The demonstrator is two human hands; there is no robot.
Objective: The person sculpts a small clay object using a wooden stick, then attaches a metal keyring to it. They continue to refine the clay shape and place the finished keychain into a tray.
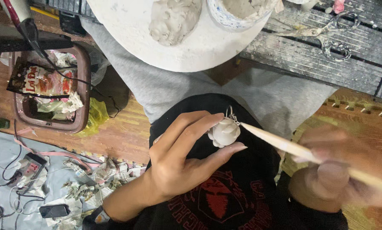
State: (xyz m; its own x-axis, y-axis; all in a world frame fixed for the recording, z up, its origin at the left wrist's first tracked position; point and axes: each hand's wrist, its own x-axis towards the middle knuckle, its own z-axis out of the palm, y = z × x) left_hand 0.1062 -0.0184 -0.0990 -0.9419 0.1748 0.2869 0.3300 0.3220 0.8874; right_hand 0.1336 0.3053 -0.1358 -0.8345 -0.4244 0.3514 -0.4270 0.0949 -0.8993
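The left hand [178, 157] is pinching a small white clay figure [223, 133] (metal loop on top) while the blurred right hand [331, 174], gripping a wooden stick [293, 147], is risking gouging the soft clay.

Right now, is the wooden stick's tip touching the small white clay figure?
Touching: the head view shows the wooden stick tip meeting the white clay figure with no gap.

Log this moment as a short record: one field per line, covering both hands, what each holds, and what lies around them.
left hand: pinches a small white clay figure between thumb and fingertips, grip closed
clay figure: rounded, with a small metal loop on top
right hand: blurred, grips a wooden stick tool
stick tip: at the figure's upper right edge
above the hands: white round board bearing a lump of grey clay
upper right: scissors on a grating
left: brown bin of waste paper
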